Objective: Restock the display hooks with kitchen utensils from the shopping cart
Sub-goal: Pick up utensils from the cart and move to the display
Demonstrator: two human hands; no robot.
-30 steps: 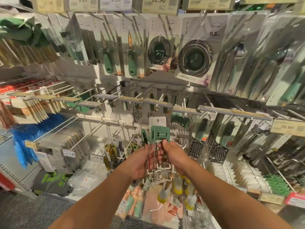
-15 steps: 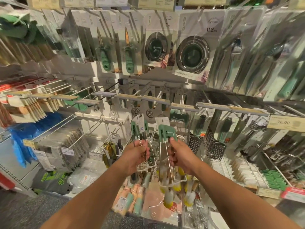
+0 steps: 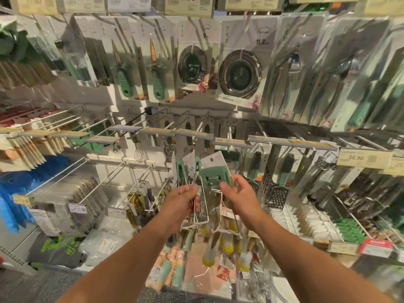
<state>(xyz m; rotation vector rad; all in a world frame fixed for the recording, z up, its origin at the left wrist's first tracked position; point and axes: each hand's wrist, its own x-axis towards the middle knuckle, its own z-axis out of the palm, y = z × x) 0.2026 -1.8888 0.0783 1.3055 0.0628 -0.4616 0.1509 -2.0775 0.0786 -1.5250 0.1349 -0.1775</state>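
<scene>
1. Utensils with green handles and wire frames are held up in front of the display hooks (image 3: 140,184).
2. Left hand (image 3: 182,203) grips a bundle of utensils (image 3: 185,171) by the wires.
3. Right hand (image 3: 239,195) pinches a single utensil (image 3: 215,172), fingers curled at its green handle.

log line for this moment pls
left hand: grips wire utensil bundle | right hand: holds single green-topped utensil | hooks: none hung yet

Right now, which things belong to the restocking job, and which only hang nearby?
Job:
left hand gripping wire utensils
right hand pinching green-headed utensil
empty hooks

Nearby:
sink strainers
graters
green-handled knives
</scene>
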